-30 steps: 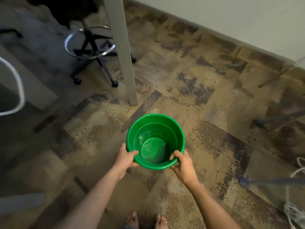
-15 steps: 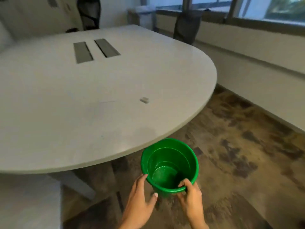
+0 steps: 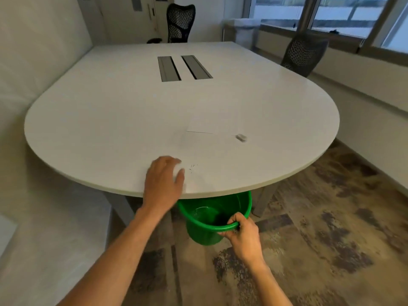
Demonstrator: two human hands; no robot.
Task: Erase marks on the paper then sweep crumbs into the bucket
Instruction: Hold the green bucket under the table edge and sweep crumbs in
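A green bucket (image 3: 205, 234) hangs just under the near edge of the white table (image 3: 110, 120), its far rim hidden by the tabletop. My right hand (image 3: 241, 236) grips the bucket's near rim. My left hand (image 3: 163, 184) rests on the table edge with fingers loosely bent, right beside a small scatter of dark crumbs (image 3: 192, 168). A white sheet of paper (image 3: 209, 138) lies flat on the table, barely distinct from it, with a thin line across it. A small white eraser (image 3: 241, 137) sits at the paper's right side.
Two grey cable slots (image 3: 184, 67) are set in the table's middle. Black mesh chairs stand at the far end (image 3: 180, 23) and at the right (image 3: 303, 54). A white wall panel (image 3: 33, 62) runs along the left. Patterned carpet (image 3: 320, 228) covers the floor.
The bucket came up from the floor to under the table edge. My left hand let go of its rim and went onto the tabletop by the crumbs. My right hand kept its grip.
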